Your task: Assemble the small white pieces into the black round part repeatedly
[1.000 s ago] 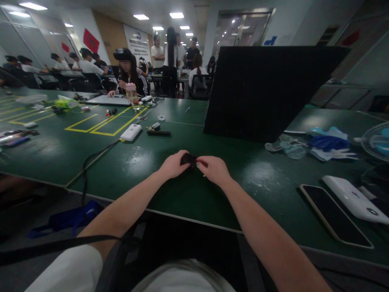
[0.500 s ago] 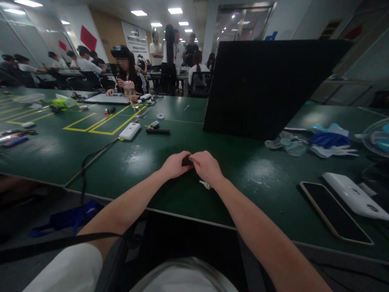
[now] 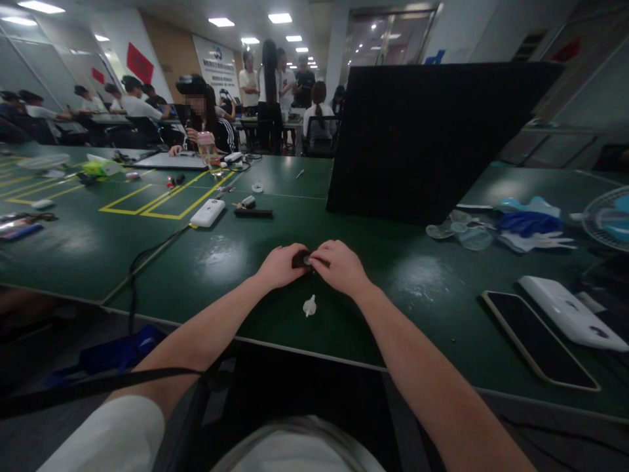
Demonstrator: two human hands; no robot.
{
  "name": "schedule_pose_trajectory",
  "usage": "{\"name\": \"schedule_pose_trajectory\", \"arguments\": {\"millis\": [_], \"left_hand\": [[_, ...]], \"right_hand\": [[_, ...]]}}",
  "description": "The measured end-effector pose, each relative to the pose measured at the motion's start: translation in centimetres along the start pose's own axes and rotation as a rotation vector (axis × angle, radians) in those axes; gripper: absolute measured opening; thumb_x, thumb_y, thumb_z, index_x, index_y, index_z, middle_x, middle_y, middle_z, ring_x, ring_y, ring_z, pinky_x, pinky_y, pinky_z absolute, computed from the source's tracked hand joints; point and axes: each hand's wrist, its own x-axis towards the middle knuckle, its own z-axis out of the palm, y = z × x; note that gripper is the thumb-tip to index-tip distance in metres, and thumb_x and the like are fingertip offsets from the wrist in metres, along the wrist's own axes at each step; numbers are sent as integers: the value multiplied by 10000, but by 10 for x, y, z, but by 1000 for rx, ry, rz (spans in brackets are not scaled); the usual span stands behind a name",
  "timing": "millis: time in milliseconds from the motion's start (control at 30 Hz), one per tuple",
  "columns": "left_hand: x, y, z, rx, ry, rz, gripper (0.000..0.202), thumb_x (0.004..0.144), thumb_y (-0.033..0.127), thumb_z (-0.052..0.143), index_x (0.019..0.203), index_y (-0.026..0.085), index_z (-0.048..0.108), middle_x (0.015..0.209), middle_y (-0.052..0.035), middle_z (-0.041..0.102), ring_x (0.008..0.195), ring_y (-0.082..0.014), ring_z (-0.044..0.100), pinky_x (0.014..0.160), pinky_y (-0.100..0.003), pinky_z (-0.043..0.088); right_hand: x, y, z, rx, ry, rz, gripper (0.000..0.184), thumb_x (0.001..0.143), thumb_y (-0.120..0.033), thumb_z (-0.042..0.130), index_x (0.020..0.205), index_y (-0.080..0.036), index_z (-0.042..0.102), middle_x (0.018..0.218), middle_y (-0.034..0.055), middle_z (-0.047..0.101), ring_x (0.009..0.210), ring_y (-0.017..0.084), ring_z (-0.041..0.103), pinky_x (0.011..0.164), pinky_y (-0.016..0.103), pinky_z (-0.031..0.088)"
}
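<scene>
A small dark part with a pale round spot at its right end is gripped by my left hand, thumb below and fingers over the top. My right hand is closed, its thumb and fingertips pinched together at that pale spot; whether they hold a separate tiny piece is hidden. Both hands meet just above the green table. Nearer to me, below the hands, lies a small white plastic piece with thin stubs at its ends, touched by neither hand.
A large black panel stands beyond my right hand. To the right are a phone, a white device, gloves and a fan. Ahead left lie a white box and a black bar. A person sits opposite.
My right hand has drawn slightly right and its fingers have shifted, baring more of the dark part. The white plastic piece, earlier partly behind my right wrist, now lies farther left in full view.
</scene>
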Motion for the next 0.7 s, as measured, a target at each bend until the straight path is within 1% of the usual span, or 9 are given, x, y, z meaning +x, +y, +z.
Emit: {"name": "schedule_pose_trajectory", "arguments": {"millis": [67,133,167,233,300,400,533,600,700], "left_hand": [[0,1,0,12,5,42,411,814,369,718,1197,252,624,1137,-39,716,1029,-247,667,944,-401,504],[0,2,0,6,4,72,414,806,341,717,1198,247,622,1130,-36,712,1015,-242,663,921,-392,509],[-1,2,1,-5,-4,84,422,801,328,717,1203,246,619,1131,-35,710,1004,-238,663,899,-383,515],[-1,2,1,-27,-29,100,436,793,312,720,1211,243,614,1138,-35,706,987,-231,664,858,-366,523],[-2,3,0,-39,-47,112,436,795,310,719,1214,243,614,1150,-34,704,992,-228,664,856,-362,525],[-2,6,-2,-32,-66,128,428,800,344,725,1205,246,624,1148,-36,708,1011,-235,665,901,-381,521],[-1,10,-3,-8,-85,127,391,792,374,739,1154,256,648,1118,-36,718,1020,-246,669,952,-406,505],[-1,8,-3,-8,-59,110,391,794,366,734,1158,256,645,1125,-36,717,1019,-248,670,937,-402,509],[-1,3,-2,-17,-19,68,412,794,348,728,1184,258,631,1108,-32,719,994,-242,674,878,-378,523]], "right_hand": [[2,-2,5,-36,-5,-5,285,1002,-327,502,1113,-240,749,1184,104,651,1082,273,570,865,440,518],[3,-1,7,-81,-8,-12,279,987,-271,517,1127,-248,757,1306,112,607,1199,306,529,945,486,501],[3,0,8,-97,-21,-24,278,979,-256,528,1130,-258,761,1383,106,569,1276,326,485,999,519,477],[3,3,7,-101,-62,-47,275,972,-250,542,1132,-281,764,1501,77,486,1399,352,380,1081,582,413],[3,5,6,-83,-93,-55,266,969,-261,554,1130,-289,764,1542,61,451,1445,359,327,1109,620,378],[3,4,4,-51,-96,-64,237,948,-240,578,1080,-263,774,1513,69,488,1441,352,342,1115,614,379],[0,1,-1,7,-86,-75,189,918,-227,604,994,-231,777,1438,81,553,1393,327,412,1094,561,422],[-2,0,-5,22,-82,-71,166,908,-253,616,946,-225,775,1410,83,572,1366,321,442,1071,548,443],[-4,0,-8,11,-108,-80,159,892,-266,627,848,-220,773,1311,88,633,1285,315,507,1040,541,461]]}}
